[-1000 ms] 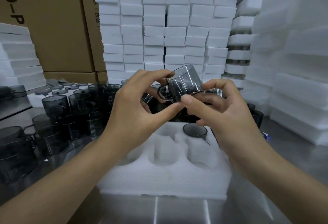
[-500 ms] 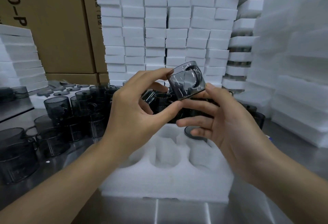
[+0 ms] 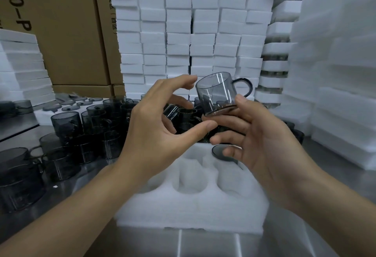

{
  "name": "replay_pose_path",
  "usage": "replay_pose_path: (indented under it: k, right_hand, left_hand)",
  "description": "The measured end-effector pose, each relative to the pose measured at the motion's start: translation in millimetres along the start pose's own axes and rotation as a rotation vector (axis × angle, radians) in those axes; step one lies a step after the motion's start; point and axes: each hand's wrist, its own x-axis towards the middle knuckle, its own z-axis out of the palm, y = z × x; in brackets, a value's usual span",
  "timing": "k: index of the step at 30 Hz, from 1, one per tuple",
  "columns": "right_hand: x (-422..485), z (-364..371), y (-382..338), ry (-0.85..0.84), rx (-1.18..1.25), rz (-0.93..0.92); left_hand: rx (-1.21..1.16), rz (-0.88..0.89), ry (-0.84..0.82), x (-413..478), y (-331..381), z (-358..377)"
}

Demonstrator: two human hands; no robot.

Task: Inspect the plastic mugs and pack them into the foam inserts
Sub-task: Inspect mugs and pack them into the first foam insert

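A smoky grey transparent mug is held up above the foam insert, roughly upright, handle pointing right. My right hand pinches its base between thumb and fingers. My left hand hovers just left of the mug with fingers spread and curved, its index fingertip close to the rim; I cannot tell if it touches. The white foam insert lies on the table in front of me with several round pockets. One packed mug sits in its far right pocket, partly hidden by my right fingers.
A crowd of loose grey mugs stands on the metal table at left and behind my hands. Stacks of white foam blocks form a wall behind. More foam stacks rise at right; cardboard boxes stand at the back left.
The mug turned from lying on its side to roughly upright, handle now to the right. My left hand has let go and opened beside it; my right hand now holds its base.
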Motion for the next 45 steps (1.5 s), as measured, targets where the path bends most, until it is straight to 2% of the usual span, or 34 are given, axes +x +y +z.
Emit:
replay_pose_path:
  k: [3,5,9,11,17,22,26,30,33,38,42,45]
  right_hand:
    - [-1,1,2,-0.051,0.025,0.037]
    - [0,2,5,-0.018,-0.009,0.032]
    - [1,-4,10,0.234,-0.222,-0.14]
    - [2,-8,10,0.276,-0.322,-0.242]
    - [-1,-7,11,0.115,-0.488,-0.333]
    - [0,-10,16,0.157,-0.649,-0.338]
    - [3,-15,7,0.078,-0.636,-0.238]
    - [11,-29,3,0.075,-0.704,-0.048]
    - [14,-36,5,0.024,-0.799,-0.01]
    - [17,-38,2,-0.069,-0.87,-0.017]
    - [12,-41,-12,-0.255,-0.914,-0.032]
    - [8,-42,-17,-0.358,-0.849,-0.025]
  left_hand:
    - [0.015,0.018,0.002,0,1,1]
    - [0.032,0.04,0.005,0,0,2]
    - [0.104,0.097,-0.014,0,-4,1]
    - [0.132,0.111,-0.05,-1,-6,1]
    - [0.132,0.153,-0.176,-2,-7,2]
    - [0.062,0.149,-0.229,-4,-4,4]
    - [-0.035,0.049,-0.315,-6,-5,3]
    - [-0.184,-0.184,-0.252,-4,-11,-1]
    - [-0.234,-0.279,-0.202,-1,-14,-2]
    - [-0.223,-0.312,-0.202,0,-16,-1]
    - [-0.217,-0.312,-0.212,0,-15,-1]
    - [-0.219,-0.314,-0.215,0,-14,-1]
